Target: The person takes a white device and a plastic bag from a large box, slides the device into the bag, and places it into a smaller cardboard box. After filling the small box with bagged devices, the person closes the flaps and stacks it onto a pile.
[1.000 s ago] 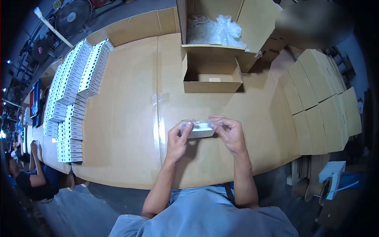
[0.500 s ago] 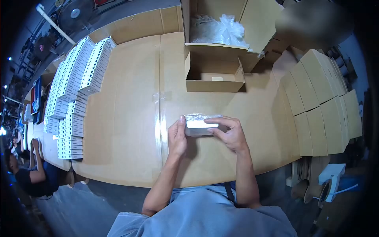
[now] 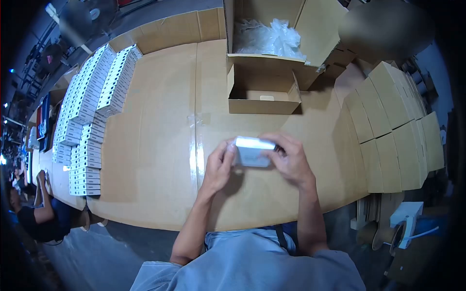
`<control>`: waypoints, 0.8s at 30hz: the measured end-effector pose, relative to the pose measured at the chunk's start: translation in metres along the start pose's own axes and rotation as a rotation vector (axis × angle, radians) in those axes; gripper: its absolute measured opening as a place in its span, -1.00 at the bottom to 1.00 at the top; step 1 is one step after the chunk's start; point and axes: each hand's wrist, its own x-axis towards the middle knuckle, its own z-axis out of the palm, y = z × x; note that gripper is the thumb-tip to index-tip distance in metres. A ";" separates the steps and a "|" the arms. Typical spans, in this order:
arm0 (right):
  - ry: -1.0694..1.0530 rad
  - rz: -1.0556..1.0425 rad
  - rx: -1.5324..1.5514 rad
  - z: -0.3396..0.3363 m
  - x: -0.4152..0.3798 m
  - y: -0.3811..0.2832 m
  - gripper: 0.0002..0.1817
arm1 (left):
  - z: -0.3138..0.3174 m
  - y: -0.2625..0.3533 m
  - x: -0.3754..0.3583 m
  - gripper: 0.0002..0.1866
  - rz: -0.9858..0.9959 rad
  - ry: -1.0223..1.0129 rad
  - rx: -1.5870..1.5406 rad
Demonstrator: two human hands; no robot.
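Observation:
A small white box [image 3: 251, 155] with a glossy, light-reflecting top is held up over the middle of the cardboard-covered table [image 3: 160, 145]. My left hand [image 3: 219, 166] grips its left end, thumb on the near side. At the right end, my right hand [image 3: 292, 159] is closed around the box, fingers over the top and thumb on the front; motion blurs these fingers a little. A dark patch shows on the box by the right fingertips. Beyond it stands an open brown cardboard box [image 3: 264, 106] with a small pale piece inside.
Several rows of small white boxes [image 3: 87, 106] are stacked along the left. A large carton [image 3: 315, 34] holding crumpled clear plastic [image 3: 272, 41] stands at the back. Brown cardboard boxes [image 3: 388, 131] are piled at right. Another person [image 3: 41, 213] is at the far left.
The box has turned in my hands and moved slightly right, showing more of its front face. My right hand has shifted right and now wraps the right end; crinkled film on top no longer shows.

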 end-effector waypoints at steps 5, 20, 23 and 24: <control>0.629 -0.106 0.331 0.005 0.051 0.032 -0.81 | 0.006 0.017 0.044 -0.59 0.466 0.183 0.552; 0.760 -0.108 -0.699 -0.022 0.080 0.066 -0.64 | 0.043 0.001 0.109 -0.18 0.691 0.028 1.231; 0.783 -0.050 -0.731 -0.024 0.081 0.063 -0.65 | 0.048 0.001 0.108 -0.23 0.661 0.040 1.238; 0.785 -0.056 -0.746 -0.026 0.082 0.064 -0.66 | 0.049 0.000 0.107 -0.24 0.656 0.042 1.238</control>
